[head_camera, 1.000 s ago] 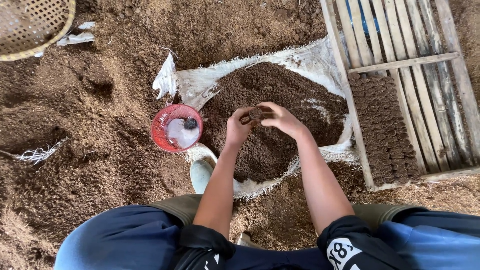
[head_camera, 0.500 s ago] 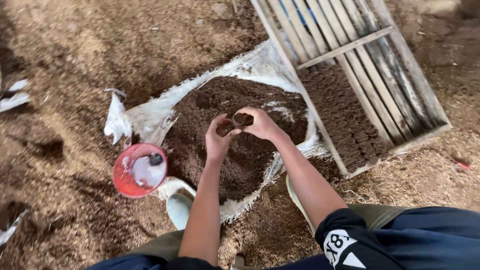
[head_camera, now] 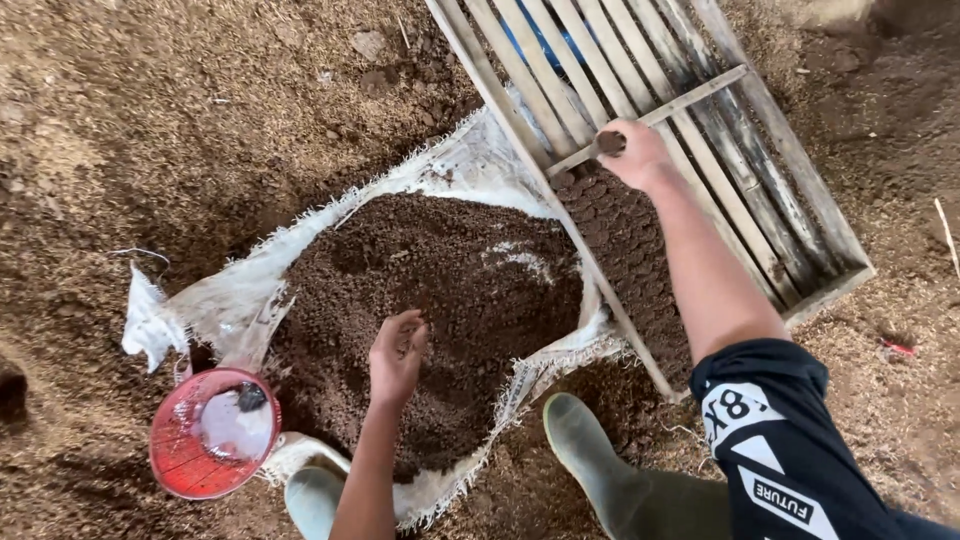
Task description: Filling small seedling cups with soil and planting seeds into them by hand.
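Seen from the head camera, a person crouched on a dirt floor now works with hands well apart, where half a second earlier both met over the soil and pressed a small dark lump between them. The right hand has reached out to the slatted wooden tray and holds a soil ball, fingers curled shut around it, just above the rows of dark soil balls already packed along the tray's near end. The left hand has dropped to the heap of dark soil piled on a white woven sack, fingers loosely cupped and slightly apart, touching the soil; whether it grips any cannot be told. A red bowl sits just beside the sack's near corner at the lower left, and two green rubber boots stand at the sack's near edge. The view has swung since then, so the tray now lies nearer the middle of the picture.
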